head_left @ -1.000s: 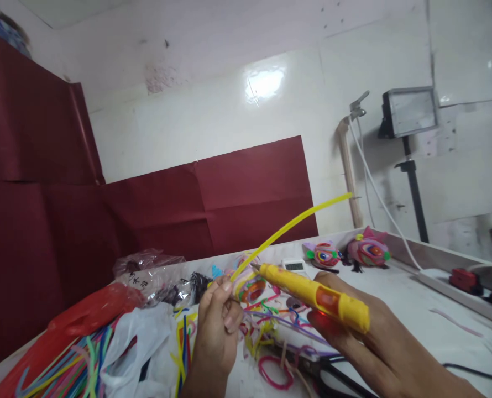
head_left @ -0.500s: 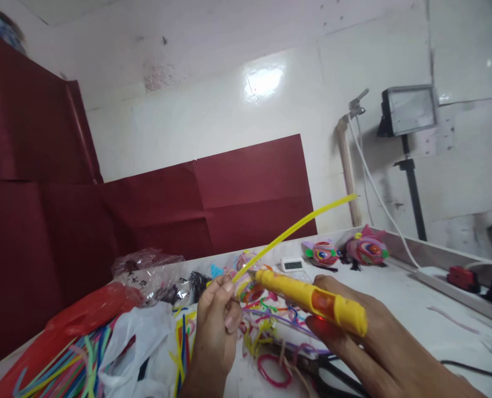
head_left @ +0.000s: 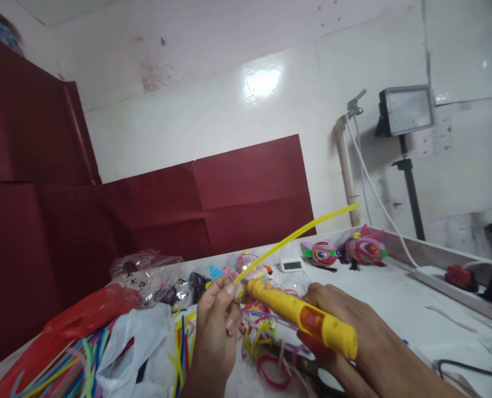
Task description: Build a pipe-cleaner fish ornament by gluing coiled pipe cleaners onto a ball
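Note:
My left hand (head_left: pixel 218 323) pinches the lower end of a long yellow pipe cleaner (head_left: pixel 299 231), whose free end arcs up to the right. Wrapped round a yellow hot glue gun (head_left: pixel 281 303), my right hand (head_left: pixel 372 342) holds it at a slant. Its nozzle points left, close by the left fingertips; whether it touches the pipe cleaner I cannot tell. Under the hands lie loose coloured pipe cleaner pieces (head_left: pixel 262 334) and a pink ring (head_left: pixel 274 371). Dark-handled scissors are partly covered by my right hand.
Two colourful fish-like crafts (head_left: pixel 321 254) stand at the back right beside a small digital display (head_left: pixel 291 265). A power strip (head_left: pixel 436 276) runs along the right edge. A red plastic bag (head_left: pixel 92 309), a white bag (head_left: pixel 136 342) and bundled pipe cleaners (head_left: pixel 69 367) lie left.
The glue gun and my right hand have moved slightly left and down, bringing the nozzle nearer the left fingers. The pipe cleaner's free end has dropped a little.

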`<state>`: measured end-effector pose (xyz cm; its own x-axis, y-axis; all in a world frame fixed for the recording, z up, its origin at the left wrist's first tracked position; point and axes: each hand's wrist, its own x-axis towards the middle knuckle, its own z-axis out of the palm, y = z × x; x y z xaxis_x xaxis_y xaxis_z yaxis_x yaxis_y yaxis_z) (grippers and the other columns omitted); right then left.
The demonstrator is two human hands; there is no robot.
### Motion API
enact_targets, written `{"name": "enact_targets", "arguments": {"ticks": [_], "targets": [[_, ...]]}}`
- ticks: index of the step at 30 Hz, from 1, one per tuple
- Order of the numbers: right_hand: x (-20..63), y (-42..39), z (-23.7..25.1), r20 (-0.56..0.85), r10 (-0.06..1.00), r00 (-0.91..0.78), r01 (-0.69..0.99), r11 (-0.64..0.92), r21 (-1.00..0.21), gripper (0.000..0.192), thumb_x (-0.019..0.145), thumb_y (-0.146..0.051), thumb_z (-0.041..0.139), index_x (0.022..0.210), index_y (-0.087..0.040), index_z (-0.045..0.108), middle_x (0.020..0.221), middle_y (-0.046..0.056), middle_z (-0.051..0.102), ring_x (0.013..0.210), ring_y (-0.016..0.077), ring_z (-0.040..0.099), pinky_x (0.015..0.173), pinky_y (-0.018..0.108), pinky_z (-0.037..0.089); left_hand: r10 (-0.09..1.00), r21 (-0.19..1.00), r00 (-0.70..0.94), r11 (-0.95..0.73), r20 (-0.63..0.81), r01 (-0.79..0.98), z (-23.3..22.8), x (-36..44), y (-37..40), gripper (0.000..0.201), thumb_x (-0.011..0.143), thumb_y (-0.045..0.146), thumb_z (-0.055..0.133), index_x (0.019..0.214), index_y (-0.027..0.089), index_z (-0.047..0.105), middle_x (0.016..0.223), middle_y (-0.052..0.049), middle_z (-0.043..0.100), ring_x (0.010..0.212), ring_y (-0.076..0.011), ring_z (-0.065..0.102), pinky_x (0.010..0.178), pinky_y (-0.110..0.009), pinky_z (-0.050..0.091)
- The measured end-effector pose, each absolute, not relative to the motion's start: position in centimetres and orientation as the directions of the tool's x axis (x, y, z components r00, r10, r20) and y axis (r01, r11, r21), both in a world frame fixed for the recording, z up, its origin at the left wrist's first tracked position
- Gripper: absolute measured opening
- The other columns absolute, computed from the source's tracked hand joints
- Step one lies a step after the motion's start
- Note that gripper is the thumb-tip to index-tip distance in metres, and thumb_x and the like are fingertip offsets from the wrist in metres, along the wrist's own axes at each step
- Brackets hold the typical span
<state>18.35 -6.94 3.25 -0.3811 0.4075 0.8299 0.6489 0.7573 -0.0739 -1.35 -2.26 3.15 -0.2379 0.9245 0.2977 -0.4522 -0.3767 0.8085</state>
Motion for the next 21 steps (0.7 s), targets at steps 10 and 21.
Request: {"name": "enact_targets", "arguments": {"ticks": [10, 21], "targets": [[18.62, -6.47, 3.2, 0.821, 0.459, -0.339, 0.659, 0.739, -0.14, 0.023, 0.092, -0.03, 0.039, 0.084, -0.024, 0.06, 0.08, 0.005, 0.067, 0.075, 0.0217, 0.066, 0.064, 0.031, 0.054, 0.914, 0.794, -0.249, -0.402, 0.321, -0.455, 3.06, -1.61, -2.07, 0.033, 0.057, 0.029, 0.08, 0.07, 0.014, 0.053, 0.06, 0.01, 0.043, 0.034, 0.0044, 0.024, 0.033, -0.011, 0.017], [18.34, -6.13, 3.78, 0.871, 0.416, -0.261, 0.663, 0.733, -0.151, 0.027, 0.09, -0.028, 0.036, 0.074, -0.026, 0.057, 0.072, 0.004, 0.067, 0.062, 0.0208, 0.065, 0.052, 0.031, 0.052, 0.919, 0.802, -0.229, -0.392, 0.32, -0.452, 3.18, -1.87, -2.25, 0.034, 0.06, 0.029, 0.077, 0.067, 0.017, 0.046, 0.054, 0.011, 0.04, 0.034, 0.0024, 0.022, 0.033, -0.012, 0.018]]}}
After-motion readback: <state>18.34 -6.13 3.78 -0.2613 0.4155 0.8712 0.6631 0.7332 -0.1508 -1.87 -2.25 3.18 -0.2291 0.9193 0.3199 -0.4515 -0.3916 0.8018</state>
